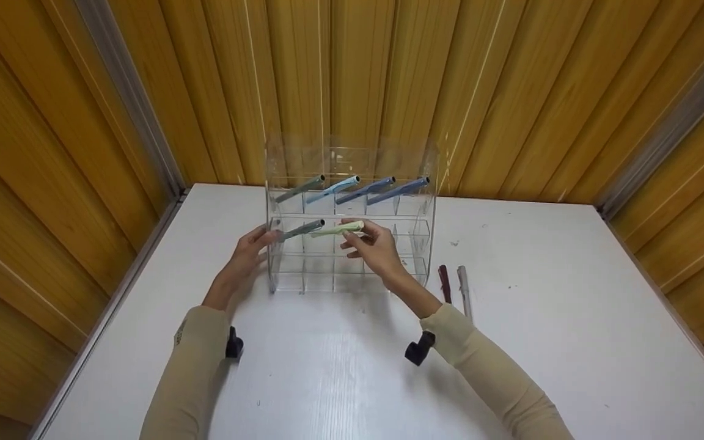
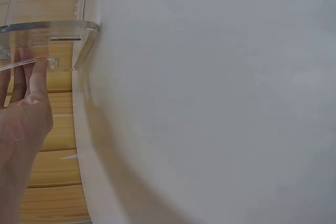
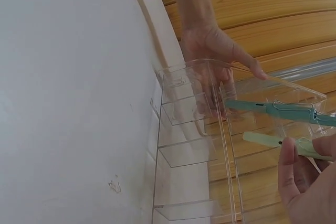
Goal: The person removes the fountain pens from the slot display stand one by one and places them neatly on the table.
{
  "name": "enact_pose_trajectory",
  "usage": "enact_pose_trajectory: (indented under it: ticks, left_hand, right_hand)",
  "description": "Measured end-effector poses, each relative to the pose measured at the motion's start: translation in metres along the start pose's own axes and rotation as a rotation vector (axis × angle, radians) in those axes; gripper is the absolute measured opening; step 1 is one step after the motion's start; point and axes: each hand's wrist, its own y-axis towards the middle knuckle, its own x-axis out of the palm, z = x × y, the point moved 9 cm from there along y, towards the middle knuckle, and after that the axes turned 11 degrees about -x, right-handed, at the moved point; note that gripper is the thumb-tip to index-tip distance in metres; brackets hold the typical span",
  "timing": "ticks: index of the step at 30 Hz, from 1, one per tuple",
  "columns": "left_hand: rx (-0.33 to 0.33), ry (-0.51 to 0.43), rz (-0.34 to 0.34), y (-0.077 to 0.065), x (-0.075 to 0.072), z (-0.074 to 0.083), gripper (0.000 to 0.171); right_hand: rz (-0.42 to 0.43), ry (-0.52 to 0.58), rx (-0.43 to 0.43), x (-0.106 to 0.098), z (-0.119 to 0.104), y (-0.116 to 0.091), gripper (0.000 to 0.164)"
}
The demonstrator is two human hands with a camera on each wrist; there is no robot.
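Fingers of the left hand (image 1: 251, 244) curled round the clear rack (image 1: 327, 281), teal pen (image 1: 303, 230) propped in it, then a pale green pen (image 1: 333, 230) up at the rack, pinched by the right hand (image 1: 377, 247). Maroon pen (image 1: 444, 282), silver pen (image 1: 464, 287) on the table (image 1: 541, 293).

Legible text: none in any view; left sleeve (image 1: 190, 373), beige: one small dark mark (image 1: 179, 332) at the outer side of the cuff, resembling lettering, too small and blurred to decipher; pale green pen (image 1: 338, 229): brand or wording unreadable at this size; clear rack (image 1: 349, 217): characters, if any, indistinct; white surface (image 1: 547, 318): faint scribble-like smudge (image 1: 454, 243) right of the rack, resolving into neither letter nor number.
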Motion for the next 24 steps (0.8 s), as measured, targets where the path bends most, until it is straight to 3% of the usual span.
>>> enact_pose_trajectory:
  ticks: [11,24]
  left_hand:
    - [0.005,0.036,0.011,0.000,-0.003,0.003,0.070]
    - [-0.003,0.050,0.010,-0.003,-0.004,0.001,0.070]
  right_hand:
    - [0.048,-0.030,-0.130,-0.015,-0.026,-0.009,0.030]
    - [0.099,-0.016,-0.151,-0.033,-0.038,-0.017,0.031]
